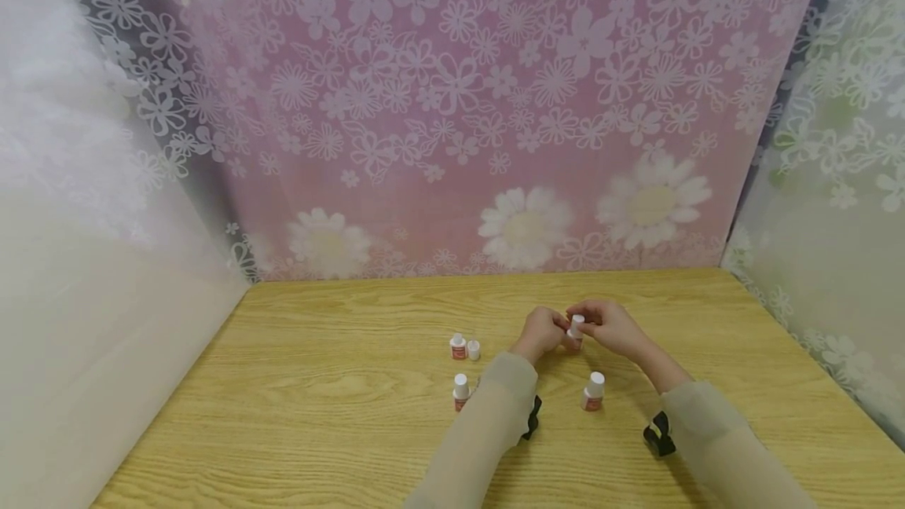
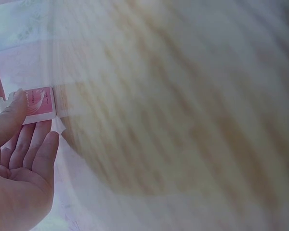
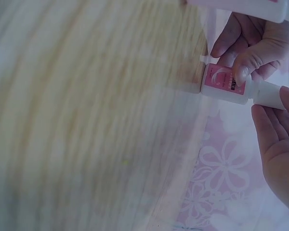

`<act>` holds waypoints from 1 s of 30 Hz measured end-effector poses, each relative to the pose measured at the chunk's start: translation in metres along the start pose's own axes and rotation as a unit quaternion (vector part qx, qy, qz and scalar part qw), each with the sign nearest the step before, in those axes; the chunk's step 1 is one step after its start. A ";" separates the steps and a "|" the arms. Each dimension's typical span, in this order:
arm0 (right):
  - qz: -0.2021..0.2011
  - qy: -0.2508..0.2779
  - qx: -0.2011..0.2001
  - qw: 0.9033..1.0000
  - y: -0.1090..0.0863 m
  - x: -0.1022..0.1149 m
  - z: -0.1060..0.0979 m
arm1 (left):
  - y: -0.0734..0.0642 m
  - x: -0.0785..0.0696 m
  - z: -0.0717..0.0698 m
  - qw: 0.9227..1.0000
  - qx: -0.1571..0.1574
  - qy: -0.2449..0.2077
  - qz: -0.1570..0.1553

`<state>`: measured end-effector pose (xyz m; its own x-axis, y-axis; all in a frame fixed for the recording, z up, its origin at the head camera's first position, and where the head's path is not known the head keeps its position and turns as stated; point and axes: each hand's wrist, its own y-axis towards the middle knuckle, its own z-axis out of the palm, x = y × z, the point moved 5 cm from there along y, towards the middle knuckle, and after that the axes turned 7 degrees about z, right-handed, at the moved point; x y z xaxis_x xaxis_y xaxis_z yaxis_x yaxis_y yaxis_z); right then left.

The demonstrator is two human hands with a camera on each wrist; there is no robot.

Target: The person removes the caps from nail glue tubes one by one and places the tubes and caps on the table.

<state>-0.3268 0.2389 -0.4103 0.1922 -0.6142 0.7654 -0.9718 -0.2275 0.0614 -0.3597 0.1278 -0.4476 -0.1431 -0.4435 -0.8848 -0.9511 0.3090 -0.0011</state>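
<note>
A small white bottle with a pink label (image 3: 224, 83) stands on the table toward the right. Its body is held by my left hand (image 1: 540, 331), thumb on the label and fingers behind, as the left wrist view also shows. My right hand (image 1: 611, 327) pinches the white cap (image 3: 268, 95) at the bottle's top. The cap sits at the neck; whether it is tight I cannot tell. Nearer to me, below the hands, a capped bottle (image 1: 593, 393) stands upright. To the left, an uncapped bottle (image 1: 458, 347) has a loose white cap (image 1: 474, 349) beside it.
Another capped bottle (image 1: 461, 391) stands left of my left sleeve, which partly hides it. The wood-grain table (image 1: 318, 399) is bounded by a pink flowered curtain (image 1: 424, 179) at the back and pale sheets on both sides. Black straps are on both wrists.
</note>
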 end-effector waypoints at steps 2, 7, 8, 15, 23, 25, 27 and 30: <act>0.000 0.001 0.002 1.000 0.000 0.000 0.000 | 0.001 0.001 0.001 1.000 -0.001 -0.002 -0.001; -0.001 0.006 0.007 1.000 0.000 0.000 0.000 | 0.002 0.002 0.001 1.000 0.000 -0.003 -0.001; -0.002 0.006 0.008 1.000 -0.001 0.000 0.000 | 0.002 0.002 0.001 1.000 0.000 -0.003 -0.001; -0.010 -0.016 -0.015 1.000 -0.002 0.004 0.001 | 0.000 0.003 0.000 1.000 0.004 -0.005 0.000; 0.027 -0.056 -0.056 0.996 -0.002 0.003 0.000 | 0.000 0.002 0.001 1.000 0.005 -0.006 0.005; 0.029 -0.061 -0.065 0.996 -0.003 0.002 -0.001 | 0.000 0.002 0.000 1.000 0.004 -0.007 0.009; 0.029 -0.067 -0.074 0.995 -0.003 0.003 -0.002 | -0.001 0.001 0.000 1.000 0.004 -0.008 0.012; 0.034 -0.070 -0.080 0.994 -0.004 0.003 -0.002 | -0.001 0.000 -0.001 1.000 0.003 -0.009 0.012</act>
<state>-0.3228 0.2398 -0.4069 0.1308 -0.7263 0.6749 -0.9904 -0.0648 0.1223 -0.3589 0.1264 -0.4467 -0.1601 -0.4216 -0.8926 -0.9458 0.3243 0.0165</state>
